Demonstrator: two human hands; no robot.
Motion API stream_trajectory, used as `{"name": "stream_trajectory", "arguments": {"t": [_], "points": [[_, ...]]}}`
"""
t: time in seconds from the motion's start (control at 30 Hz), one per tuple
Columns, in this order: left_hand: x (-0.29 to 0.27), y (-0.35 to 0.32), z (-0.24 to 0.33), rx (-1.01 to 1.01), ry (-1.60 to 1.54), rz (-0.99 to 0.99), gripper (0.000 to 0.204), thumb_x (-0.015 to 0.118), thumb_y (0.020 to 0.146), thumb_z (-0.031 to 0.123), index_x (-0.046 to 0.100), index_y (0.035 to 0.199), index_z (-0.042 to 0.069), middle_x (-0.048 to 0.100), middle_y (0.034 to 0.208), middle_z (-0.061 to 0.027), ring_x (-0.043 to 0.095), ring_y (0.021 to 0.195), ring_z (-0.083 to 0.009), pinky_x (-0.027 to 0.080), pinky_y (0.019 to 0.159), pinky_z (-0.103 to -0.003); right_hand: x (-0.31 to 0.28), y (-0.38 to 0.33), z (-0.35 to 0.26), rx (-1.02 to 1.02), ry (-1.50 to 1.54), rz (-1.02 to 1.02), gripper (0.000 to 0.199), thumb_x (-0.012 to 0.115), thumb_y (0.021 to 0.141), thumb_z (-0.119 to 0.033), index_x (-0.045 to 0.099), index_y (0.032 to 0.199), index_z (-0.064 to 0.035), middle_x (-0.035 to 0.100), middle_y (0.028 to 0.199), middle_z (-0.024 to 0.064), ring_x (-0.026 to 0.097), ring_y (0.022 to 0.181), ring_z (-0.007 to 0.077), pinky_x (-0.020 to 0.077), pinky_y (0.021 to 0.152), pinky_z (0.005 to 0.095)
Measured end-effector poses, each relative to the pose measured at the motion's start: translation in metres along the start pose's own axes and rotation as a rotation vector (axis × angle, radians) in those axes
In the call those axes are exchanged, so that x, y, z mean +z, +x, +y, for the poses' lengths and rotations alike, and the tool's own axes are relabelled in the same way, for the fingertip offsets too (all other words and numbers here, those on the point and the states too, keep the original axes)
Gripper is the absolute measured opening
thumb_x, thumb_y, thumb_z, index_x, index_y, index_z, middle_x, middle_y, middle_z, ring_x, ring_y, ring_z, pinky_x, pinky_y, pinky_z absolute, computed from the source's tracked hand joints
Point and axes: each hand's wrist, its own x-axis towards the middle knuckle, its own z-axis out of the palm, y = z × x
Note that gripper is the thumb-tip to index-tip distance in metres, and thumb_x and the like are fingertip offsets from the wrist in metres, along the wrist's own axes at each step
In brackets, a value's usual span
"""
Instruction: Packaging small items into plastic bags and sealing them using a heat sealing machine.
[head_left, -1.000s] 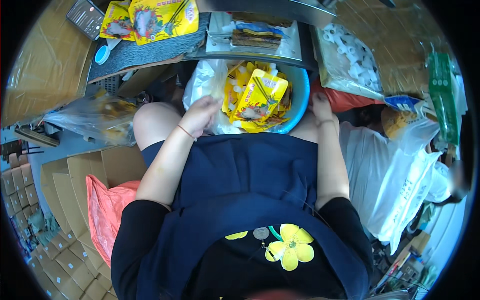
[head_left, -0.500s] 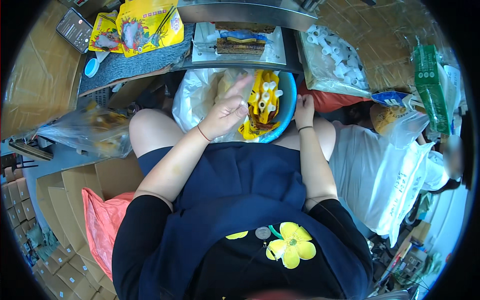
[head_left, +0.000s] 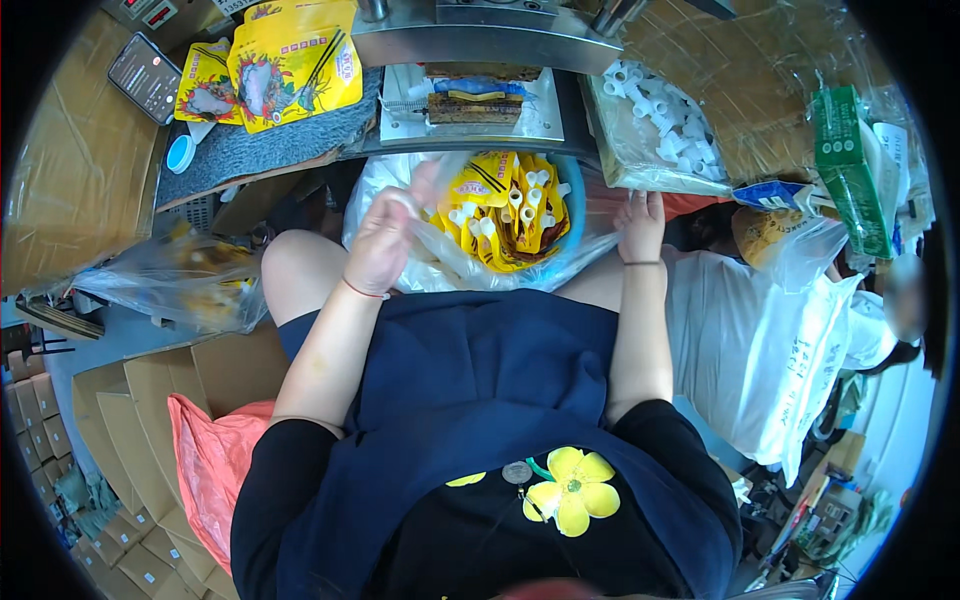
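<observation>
Between my knees stands a blue basin (head_left: 577, 205), lined with a clear plastic bag (head_left: 378, 185) whose edges spread out on both sides. Yellow pouches with white spouts (head_left: 515, 215) lie heaped inside it. My left hand (head_left: 382, 238) is at the basin's left side, closed on the bag's edge, its forefinger smeared by motion. To the right of the basin, my right hand (head_left: 641, 228) pinches the other side of the bag, which is drawn out tight toward it. Its fingertips are close below the tray of white spouts (head_left: 665, 120).
A bench machine with a metal plate (head_left: 545, 110) stands ahead. Yellow pouches (head_left: 295, 75), a phone (head_left: 145, 78) and a blue round cap (head_left: 181, 153) lie at the upper left. Cardboard boxes (head_left: 150, 400) and a red bag (head_left: 215, 470) stand left; a person in white (head_left: 740, 330) is right.
My left hand has moved left and my right hand slightly right and outward. The bag is spread wider, uncovering more of the yellow pouches.
</observation>
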Motion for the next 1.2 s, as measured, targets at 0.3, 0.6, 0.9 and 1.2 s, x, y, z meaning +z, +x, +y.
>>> {"name": "stream_trajectory", "arguments": {"t": [0.3, 0.6, 0.9, 1.2], "points": [[0.065, 0.006, -0.026, 0.391, 1.182, -0.478, 0.065, 0.084, 0.071, 0.023, 0.046, 0.122, 0.008, 0.062, 0.102, -0.0147, 0.062, 0.093, -0.0381, 0.051, 0.079, -0.043, 0.134, -0.138, -0.041, -0.758, -0.995, -0.679, 0.017, 0.073, 0.075, -0.009, 0.063, 0.089, -0.0096, 0.064, 0.081, 0.0101, 0.061, 0.073, 0.0335, 0.0488, 0.068, 0.0407], [0.045, -0.005, -0.039, 0.142, 1.125, -0.215, 0.066, 0.062, 0.091, 0.027, 0.032, 0.142, 0.001, 0.060, 0.120, -0.0259, 0.060, 0.111, -0.0429, 0.048, 0.095, -0.045, 0.173, -0.105, -0.029, -0.605, -0.634, -0.465, 0.018, 0.062, 0.094, -0.018, 0.060, 0.104, -0.0028, 0.065, 0.103, 0.0141, 0.060, 0.106, 0.0361, 0.0471, 0.094, 0.0436], [0.023, -0.007, -0.039, 0.044, 1.011, -0.234, 0.074, 0.047, 0.104, 0.036, 0.008, 0.156, 0.000, 0.064, 0.105, -0.0211, 0.064, 0.096, -0.0384, 0.050, 0.090, -0.042, 0.175, -0.090, -0.002, -0.364, -0.887, -0.633, 0.009, 0.064, 0.089, -0.010, 0.061, 0.092, -0.0028, 0.064, 0.084, 0.0155, 0.062, 0.079, 0.0348, 0.0487, 0.072, 0.0417], [-0.014, 0.004, -0.040, -0.687, 0.200, -0.093, 0.028, 0.062, 0.099, 0.021, 0.065, 0.115, -0.002, 0.066, 0.097, -0.0035, 0.061, 0.088, -0.0088, 0.048, 0.077, -0.025, 0.180, -0.115, -0.025, -0.849, -0.938, -0.751, 0.023, 0.073, 0.072, 0.000, 0.064, 0.093, -0.0047, 0.066, 0.100, 0.0145, 0.063, 0.098, 0.0382, 0.0496, 0.089, 0.0422]]}}
